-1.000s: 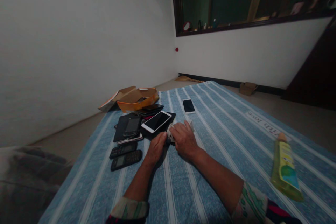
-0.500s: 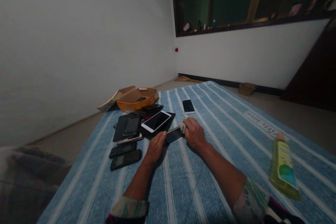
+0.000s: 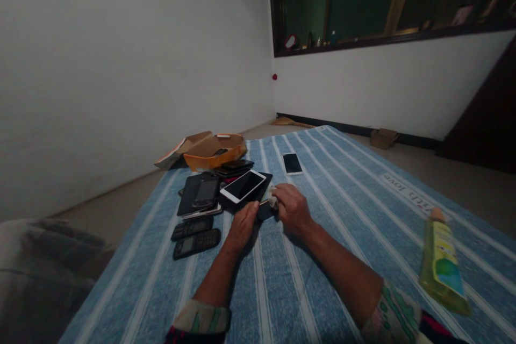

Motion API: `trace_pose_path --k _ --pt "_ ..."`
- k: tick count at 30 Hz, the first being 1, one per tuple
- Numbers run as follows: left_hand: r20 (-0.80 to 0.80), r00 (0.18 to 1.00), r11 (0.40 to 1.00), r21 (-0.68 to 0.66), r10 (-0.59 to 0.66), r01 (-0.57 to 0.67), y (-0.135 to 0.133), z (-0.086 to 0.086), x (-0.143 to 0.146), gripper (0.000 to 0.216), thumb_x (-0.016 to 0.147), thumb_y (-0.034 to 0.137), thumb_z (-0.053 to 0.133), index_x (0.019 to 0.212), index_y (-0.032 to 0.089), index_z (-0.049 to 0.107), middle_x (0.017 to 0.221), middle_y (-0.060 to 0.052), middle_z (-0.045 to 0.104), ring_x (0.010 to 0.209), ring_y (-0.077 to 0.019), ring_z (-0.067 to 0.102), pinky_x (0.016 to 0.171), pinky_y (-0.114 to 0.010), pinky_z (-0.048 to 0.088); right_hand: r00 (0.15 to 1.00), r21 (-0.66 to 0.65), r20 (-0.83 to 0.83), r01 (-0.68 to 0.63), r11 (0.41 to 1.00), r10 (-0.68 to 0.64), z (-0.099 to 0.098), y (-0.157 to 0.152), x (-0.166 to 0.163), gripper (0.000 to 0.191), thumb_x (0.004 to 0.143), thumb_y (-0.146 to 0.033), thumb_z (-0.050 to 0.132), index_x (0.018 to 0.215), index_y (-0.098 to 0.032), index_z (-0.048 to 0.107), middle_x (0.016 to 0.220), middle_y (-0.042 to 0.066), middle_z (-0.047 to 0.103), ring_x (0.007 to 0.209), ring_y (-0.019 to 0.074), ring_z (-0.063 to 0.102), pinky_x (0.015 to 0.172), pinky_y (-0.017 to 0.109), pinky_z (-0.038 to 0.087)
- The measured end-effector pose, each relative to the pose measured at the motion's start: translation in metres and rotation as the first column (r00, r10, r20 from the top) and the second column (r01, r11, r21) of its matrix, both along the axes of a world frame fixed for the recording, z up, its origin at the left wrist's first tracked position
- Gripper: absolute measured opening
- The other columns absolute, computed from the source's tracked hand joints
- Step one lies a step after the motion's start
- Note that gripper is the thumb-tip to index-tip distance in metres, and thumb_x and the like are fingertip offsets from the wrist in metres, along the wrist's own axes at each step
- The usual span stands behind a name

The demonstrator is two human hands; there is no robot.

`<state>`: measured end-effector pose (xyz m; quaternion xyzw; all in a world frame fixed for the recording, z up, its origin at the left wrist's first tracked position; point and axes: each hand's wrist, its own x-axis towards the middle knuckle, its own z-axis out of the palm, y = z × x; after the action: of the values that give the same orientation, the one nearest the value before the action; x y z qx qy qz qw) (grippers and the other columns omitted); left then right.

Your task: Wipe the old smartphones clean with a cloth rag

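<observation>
My left hand (image 3: 242, 224) grips the near end of a dark smartphone (image 3: 264, 211), thumb along its edge. Pinched in my right hand (image 3: 293, 208) is a crumpled whitish cloth (image 3: 273, 198), pressed against the phone's upper edge. Much of the phone is hidden by both hands. Just beyond it, a white smartphone (image 3: 243, 186) rests on a dark flat device, part of a pile. To the left are a dark phone (image 3: 206, 192) on the stack and two keypad phones (image 3: 196, 243) side by side. Another white phone (image 3: 292, 163) lies farther back.
A blue striped cloth (image 3: 342, 215) covers the surface. An opened orange-brown cardboard box (image 3: 213, 158) stands behind the pile. A bottle of yellow-green liquid (image 3: 443, 266) lies at the right. Walls rise at the left and back, below a window (image 3: 363, 0).
My right hand with the cloth has slid left along the phone's edge, closer to my left hand. The whole view has shifted slightly.
</observation>
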<state>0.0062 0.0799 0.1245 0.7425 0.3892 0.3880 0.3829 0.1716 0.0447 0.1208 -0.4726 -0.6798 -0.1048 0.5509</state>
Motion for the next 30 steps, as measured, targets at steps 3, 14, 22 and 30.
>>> trace_pose_path --k 3,14,22,30 --pt "0.001 1.000 1.000 -0.001 -0.005 0.005 0.003 -0.003 0.000 0.041 0.092 0.053 0.043 0.076 0.019 0.060 0.077 -0.004 0.062 0.075 -0.0203 0.055 0.076 -0.033 0.047 0.918 0.004 -0.364 -0.166 0.986 0.156 0.010 0.000 -0.007 0.029 0.075 -0.007 0.042 0.083 -0.021 0.066 0.093 0.006 0.070 0.091 0.0191 0.065 0.084 0.034 0.052" --pt "0.017 1.000 1.000 0.011 -0.016 0.016 0.002 -0.005 0.000 0.040 0.090 0.054 0.045 0.075 0.019 0.059 0.076 -0.004 0.062 0.075 -0.0198 0.055 0.076 -0.034 0.047 0.933 0.004 -0.290 -0.223 0.975 0.215 0.001 0.014 -0.016 0.024 0.075 -0.008 0.042 0.075 -0.021 0.061 0.094 0.007 0.069 0.090 0.0186 0.063 0.080 0.032 0.050" --pt "0.046 0.999 1.000 -0.011 -0.004 0.004 -0.003 -0.001 0.002 0.041 0.091 0.053 0.046 0.067 0.021 0.052 0.070 0.000 0.055 0.071 -0.0179 0.050 0.075 -0.033 0.044 0.960 -0.069 0.227 0.181 0.981 -0.162 -0.011 0.013 0.010 0.023 0.084 -0.005 0.044 0.086 -0.019 0.062 0.090 0.008 0.062 0.091 0.0221 0.056 0.092 0.039 0.039" --pt "0.061 0.998 1.000 -0.020 -0.013 0.014 -0.002 -0.001 0.002 0.040 0.090 0.053 0.047 0.069 0.021 0.053 0.072 0.000 0.055 0.071 -0.0174 0.050 0.076 -0.033 0.044 0.930 -0.144 0.330 0.222 0.964 -0.164 -0.003 -0.003 -0.002 0.021 0.087 -0.013 0.050 0.102 -0.014 0.064 0.098 0.012 0.061 0.095 0.0256 0.054 0.105 0.049 0.032"
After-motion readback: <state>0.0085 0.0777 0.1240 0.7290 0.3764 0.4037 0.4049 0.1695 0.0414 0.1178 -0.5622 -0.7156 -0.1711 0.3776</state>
